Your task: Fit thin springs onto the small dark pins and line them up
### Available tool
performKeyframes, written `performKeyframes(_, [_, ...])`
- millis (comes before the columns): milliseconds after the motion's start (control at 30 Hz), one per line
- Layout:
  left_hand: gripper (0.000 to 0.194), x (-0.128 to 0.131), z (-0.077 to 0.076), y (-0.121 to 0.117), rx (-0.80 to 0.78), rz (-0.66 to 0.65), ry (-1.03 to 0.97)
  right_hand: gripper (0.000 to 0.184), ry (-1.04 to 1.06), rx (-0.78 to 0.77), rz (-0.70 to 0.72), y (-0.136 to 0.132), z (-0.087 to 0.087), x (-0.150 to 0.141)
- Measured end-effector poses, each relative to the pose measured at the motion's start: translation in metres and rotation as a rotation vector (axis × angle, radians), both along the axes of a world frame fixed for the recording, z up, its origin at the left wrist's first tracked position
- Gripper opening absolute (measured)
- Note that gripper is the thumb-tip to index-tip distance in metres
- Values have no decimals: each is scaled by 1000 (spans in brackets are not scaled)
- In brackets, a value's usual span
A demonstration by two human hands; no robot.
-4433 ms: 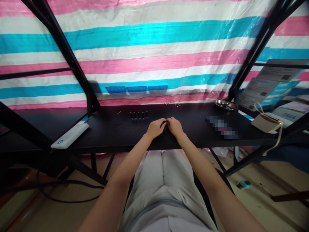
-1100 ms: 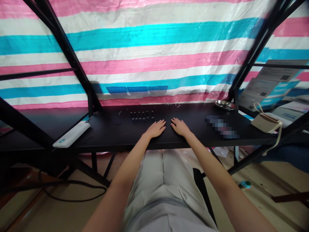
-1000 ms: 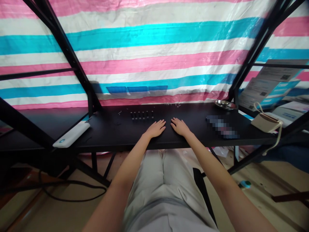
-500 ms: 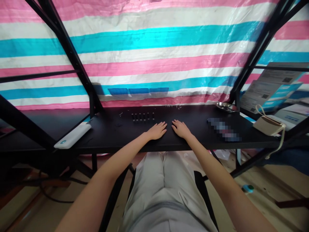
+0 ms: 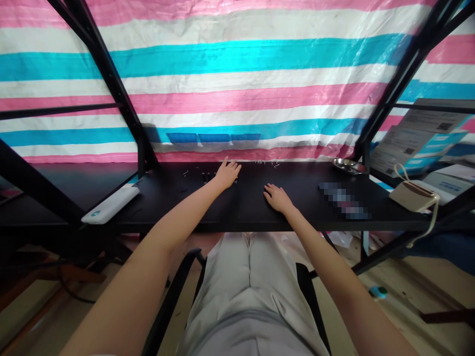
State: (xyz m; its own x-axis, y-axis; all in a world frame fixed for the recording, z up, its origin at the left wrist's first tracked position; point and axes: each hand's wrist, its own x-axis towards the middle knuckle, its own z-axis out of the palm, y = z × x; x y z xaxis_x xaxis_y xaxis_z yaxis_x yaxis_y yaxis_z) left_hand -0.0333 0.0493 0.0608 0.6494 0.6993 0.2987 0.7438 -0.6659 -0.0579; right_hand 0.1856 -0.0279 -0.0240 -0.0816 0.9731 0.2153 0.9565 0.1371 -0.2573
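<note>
While right grip (image 5: 278, 199) lies flat, left grip (image 5: 227, 175), splayed, partly hides row of black pieces (image 5: 208, 177) toward tabletop's (image 5: 170, 205) back edge.

A sheet (image 5: 241, 96) striped pink, white and turquoise hangs behind the black tabletop (image 5: 156, 202). On the left lies a long white case (image 5: 110, 205); toward the right, a pixelated object (image 5: 343, 200), a shiny metal dish (image 5: 349, 167) near the back edge and a beige pouch (image 5: 410, 195). Gray-and-blue boxes (image 5: 419, 133) stand farther right.

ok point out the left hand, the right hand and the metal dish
Left hand (image 5: 227, 174): head view, back of the hand
Right hand (image 5: 278, 198): head view, back of the hand
Metal dish (image 5: 345, 171): head view, near side
</note>
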Motion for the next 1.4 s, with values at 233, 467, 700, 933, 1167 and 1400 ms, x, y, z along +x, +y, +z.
performKeyframes(233, [42,4,-7,2,38,-1,112,46,-9,12,5,-1,2,0])
performKeyframes(467, [34,7,-18,-8,36,-42,-135,45,-2,19,3,0,1,0])
performKeyframes(700, [27,22,-52,-35,23,130,-575,41,72,-34,54,9,1,-2])
performKeyframes(933, [25,20,-59,-43,-8,118,-643,39,306,-78,97,35,6,-8])
performKeyframes(1167, [22,16,-60,-41,-79,114,-831,32,845,71,115,38,4,-20])
performKeyframes(1400, [17,18,-58,-43,-210,26,-1048,47,777,226,113,14,12,-22])
